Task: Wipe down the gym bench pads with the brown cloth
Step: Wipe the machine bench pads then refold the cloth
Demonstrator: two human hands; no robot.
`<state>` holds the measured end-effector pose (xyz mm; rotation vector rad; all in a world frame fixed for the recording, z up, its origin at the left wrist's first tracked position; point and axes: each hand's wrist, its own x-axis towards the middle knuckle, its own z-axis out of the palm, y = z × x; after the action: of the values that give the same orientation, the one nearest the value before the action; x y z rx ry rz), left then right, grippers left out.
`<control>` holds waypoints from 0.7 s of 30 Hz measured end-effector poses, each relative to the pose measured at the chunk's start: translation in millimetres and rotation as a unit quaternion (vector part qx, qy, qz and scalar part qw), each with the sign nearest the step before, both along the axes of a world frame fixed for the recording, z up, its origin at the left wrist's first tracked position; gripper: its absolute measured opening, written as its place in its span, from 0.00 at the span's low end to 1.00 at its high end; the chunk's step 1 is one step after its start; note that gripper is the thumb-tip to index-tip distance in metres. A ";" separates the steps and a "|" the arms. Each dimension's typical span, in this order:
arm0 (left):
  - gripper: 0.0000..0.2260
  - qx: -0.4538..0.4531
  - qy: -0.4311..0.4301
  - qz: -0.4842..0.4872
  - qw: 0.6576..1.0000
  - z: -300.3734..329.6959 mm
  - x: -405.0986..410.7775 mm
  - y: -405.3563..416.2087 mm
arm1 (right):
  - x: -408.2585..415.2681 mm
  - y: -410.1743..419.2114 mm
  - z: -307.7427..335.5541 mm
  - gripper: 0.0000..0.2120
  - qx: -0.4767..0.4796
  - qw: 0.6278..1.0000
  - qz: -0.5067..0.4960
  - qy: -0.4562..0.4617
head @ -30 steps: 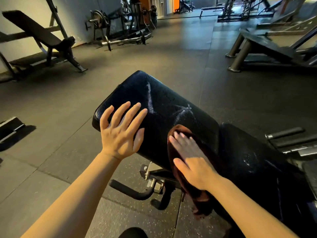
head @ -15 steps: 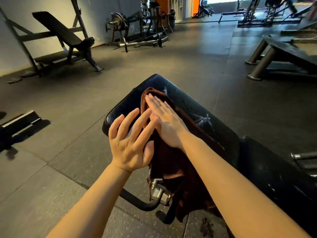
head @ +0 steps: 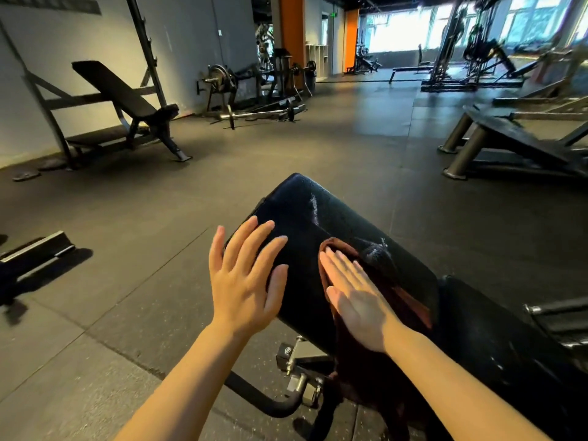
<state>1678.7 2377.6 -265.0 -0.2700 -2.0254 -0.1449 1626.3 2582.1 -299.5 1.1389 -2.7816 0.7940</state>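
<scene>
Your right hand [head: 356, 300] presses the brown cloth [head: 410, 300] mid-pad [head: 305, 218] with flat fingers, left hand [head: 245, 275] splayed at the near edge; unpinched, the overhanging cloth could slide off.

Right hand [head: 359, 307] flat on brown cloth [head: 404, 300], left hand [head: 245, 278] on bench pad [head: 305, 211]

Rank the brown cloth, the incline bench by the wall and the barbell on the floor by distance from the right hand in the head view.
1. Brown cloth, under the right hand.
2. Incline bench, far left by the wall.
3. Barbell, farther back, centre-left on the floor.
</scene>
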 end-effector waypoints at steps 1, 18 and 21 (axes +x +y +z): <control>0.17 0.010 0.012 0.014 1.000 4.9 -4.4 -5.7 | -0.2 -17.3 14.2 0.25 -0.005 1.000 0.021 0.006; 0.18 -0.030 0.032 0.005 0.999 6.7 -25.1 -16.6 | -34.2 -36.5 24.9 0.22 -0.056 0.995 0.073 0.034; 0.18 -0.041 0.026 -0.001 0.999 5.0 -22.6 -17.2 | -19.4 17.2 -20.8 0.23 -0.047 0.998 0.028 0.017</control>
<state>1656.1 2360.4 -259.9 -0.3241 -1.9811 -0.0558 1607.0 2599.4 -320.3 1.2055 -2.6650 0.8916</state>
